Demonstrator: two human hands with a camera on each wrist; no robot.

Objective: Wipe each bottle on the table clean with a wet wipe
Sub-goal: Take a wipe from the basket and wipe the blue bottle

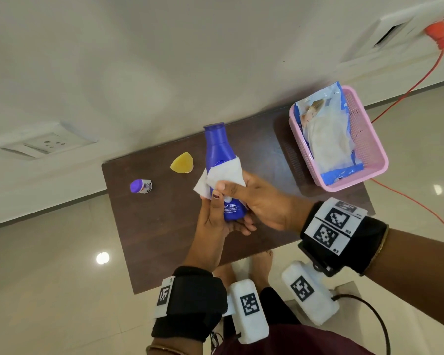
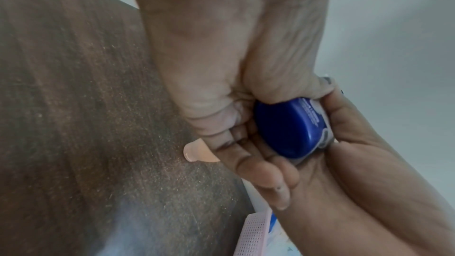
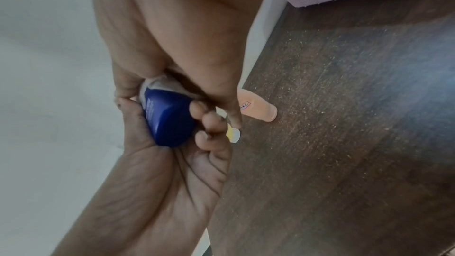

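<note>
Low in the frame's centre, the left hand (image 1: 217,217) cups the base of the blue lotion bottle (image 1: 222,160), fingers curled round it, held above the dark wood-grain worktop (image 1: 164,226). The right hand (image 1: 260,198) pinches a thin white wet wipe (image 1: 222,176) against its glossy waist. Best wiped by turning the bottle while dragging the wipe neckward. Beyond, left, stand a yellow bottle (image 1: 182,163) and a purple-capped bottle (image 1: 140,186).
</note>
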